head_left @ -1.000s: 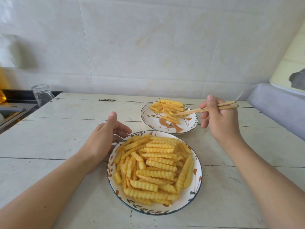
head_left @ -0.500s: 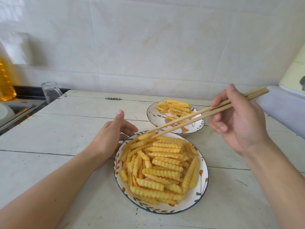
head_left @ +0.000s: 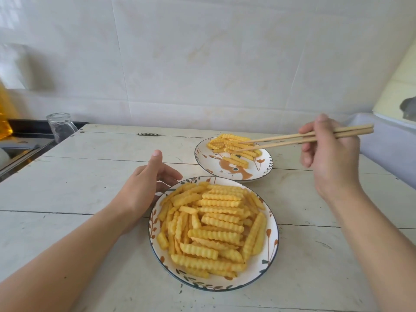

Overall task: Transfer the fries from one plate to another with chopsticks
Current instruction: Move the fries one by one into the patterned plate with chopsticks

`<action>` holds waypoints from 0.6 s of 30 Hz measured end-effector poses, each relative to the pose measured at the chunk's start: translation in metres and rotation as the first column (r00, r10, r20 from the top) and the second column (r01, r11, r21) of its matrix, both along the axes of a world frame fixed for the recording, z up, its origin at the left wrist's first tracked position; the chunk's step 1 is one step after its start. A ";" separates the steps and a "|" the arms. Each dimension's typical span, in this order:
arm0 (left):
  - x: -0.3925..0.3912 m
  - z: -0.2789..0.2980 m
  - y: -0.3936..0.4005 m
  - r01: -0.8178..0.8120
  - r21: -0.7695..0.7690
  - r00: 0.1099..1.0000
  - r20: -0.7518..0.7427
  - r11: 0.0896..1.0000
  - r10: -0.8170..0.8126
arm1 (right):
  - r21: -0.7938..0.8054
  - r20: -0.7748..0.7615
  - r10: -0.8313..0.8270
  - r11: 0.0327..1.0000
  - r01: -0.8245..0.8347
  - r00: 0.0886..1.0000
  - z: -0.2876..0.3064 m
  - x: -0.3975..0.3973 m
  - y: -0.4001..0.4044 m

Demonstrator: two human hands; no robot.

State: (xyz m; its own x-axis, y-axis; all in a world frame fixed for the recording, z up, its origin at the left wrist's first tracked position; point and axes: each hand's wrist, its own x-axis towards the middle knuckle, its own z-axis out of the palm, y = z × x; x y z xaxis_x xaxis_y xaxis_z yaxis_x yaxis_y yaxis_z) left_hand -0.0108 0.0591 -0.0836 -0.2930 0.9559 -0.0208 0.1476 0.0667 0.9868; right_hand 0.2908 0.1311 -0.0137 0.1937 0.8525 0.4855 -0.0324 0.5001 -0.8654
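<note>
while the right hand (head_left: 331,158) grips the chopsticks (head_left: 292,139), their tips rest apart over the fries (head_left: 234,146) on the far plate (head_left: 263,170) near the tabletop's back edge. the left hand (head_left: 144,188) lies open, touching the near plate (head_left: 270,251), which is piled with fries.

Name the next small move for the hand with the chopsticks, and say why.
Probably swing the chopsticks back to the near plate for another fry. Their tips sit apart over the fries on the far plate, apparently holding nothing, while the near plate is piled high. The right hand grips them.
</note>
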 end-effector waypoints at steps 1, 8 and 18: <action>0.000 0.000 0.000 -0.004 -0.002 1.000 0.001 1.000 0.004 | 0.010 0.083 -0.046 0.999 0.046 0.995 -0.006 0.000 0.003; 0.000 0.000 -0.001 -0.005 0.002 1.000 -0.003 1.000 0.005 | -0.006 0.230 -0.081 0.996 0.084 0.970 -0.025 -0.004 0.014; -0.003 -0.003 0.000 0.012 0.003 1.000 -0.001 1.000 -0.012 | -0.104 0.114 -0.126 0.985 0.138 0.985 -0.023 0.001 0.022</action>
State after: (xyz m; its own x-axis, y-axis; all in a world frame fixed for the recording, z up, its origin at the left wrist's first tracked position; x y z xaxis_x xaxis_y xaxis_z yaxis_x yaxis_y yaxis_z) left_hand -0.0135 0.0596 -0.0863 -0.2818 0.9593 -0.0174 0.1494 0.0618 0.9868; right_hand 0.2917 0.1532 -0.0367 0.2602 0.8726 0.4133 0.1234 0.3945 -0.9106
